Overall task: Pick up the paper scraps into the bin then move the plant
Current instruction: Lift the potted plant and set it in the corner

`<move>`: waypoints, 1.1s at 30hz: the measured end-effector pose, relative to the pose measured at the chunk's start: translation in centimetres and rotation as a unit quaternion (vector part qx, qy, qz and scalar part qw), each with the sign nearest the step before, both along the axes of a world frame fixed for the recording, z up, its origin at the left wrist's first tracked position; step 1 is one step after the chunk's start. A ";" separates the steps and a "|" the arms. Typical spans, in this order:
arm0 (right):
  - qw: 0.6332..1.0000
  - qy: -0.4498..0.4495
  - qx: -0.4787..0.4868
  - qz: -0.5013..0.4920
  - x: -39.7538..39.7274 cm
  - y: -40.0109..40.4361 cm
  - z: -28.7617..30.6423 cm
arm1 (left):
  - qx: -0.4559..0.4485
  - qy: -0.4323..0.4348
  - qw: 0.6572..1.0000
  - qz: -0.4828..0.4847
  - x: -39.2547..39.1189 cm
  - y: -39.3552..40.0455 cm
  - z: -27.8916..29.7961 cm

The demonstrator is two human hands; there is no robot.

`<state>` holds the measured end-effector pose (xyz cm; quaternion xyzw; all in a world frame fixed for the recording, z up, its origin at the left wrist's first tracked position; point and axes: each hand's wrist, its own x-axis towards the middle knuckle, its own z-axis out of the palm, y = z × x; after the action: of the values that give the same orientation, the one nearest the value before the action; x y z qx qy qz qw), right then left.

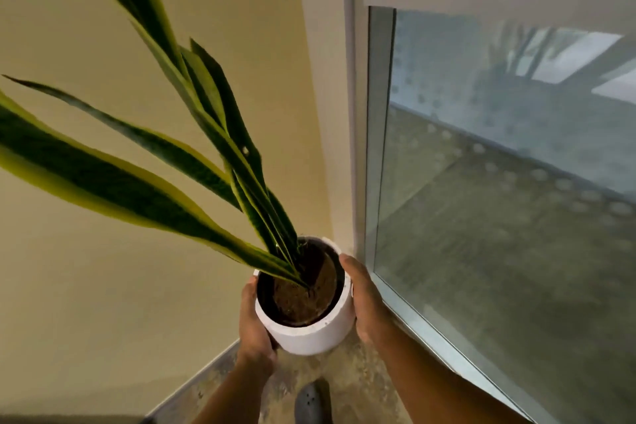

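Step in hand: the second part of the task is judged to be under way, the plant [179, 148] being carried or set in a corner; no paper scraps and no bin are seen.
Plant: long green leaves edged in yellow are rooted in brown soil inside a white pot [309, 334], which is tilted toward the left.
Place: the pot is held in the corner between the cream wall [86, 268] and the glass panel [499, 217], above the mottled floor [347, 375]; whether its base touches the floor cannot be told.
Left hand [254, 323]: wrapped round the pot's left side.
Right hand [364, 299]: pressed flat against the pot's right side.
Next move: the pot should be levelled and lowered until its base is borne by the floor, before the hands are released.
Also seen: a dark shoe [311, 403] below the pot.
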<state>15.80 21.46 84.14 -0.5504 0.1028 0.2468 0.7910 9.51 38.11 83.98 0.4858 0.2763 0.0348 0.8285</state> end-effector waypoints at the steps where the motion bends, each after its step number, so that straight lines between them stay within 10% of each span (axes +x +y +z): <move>1: 1.000 0.005 -0.002 -0.013 1.4 0.4 -0.6 | -0.005 0.011 1.000 0.004 1.5 0.4 -0.9; 13: 0.995 0.053 -0.040 -0.080 17.6 3.6 -13.4 | -0.055 0.047 0.997 -0.009 18.5 4.4 -15.1; 33: 0.993 0.023 -0.032 -0.112 28.5 6.3 -61.3 | -0.071 -0.001 0.997 -0.009 30.0 5.5 -59.0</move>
<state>44.26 27.78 22.81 -0.5548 0.1901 0.1661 0.7928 39.49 43.61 24.96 0.4279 0.2728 0.0076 0.8616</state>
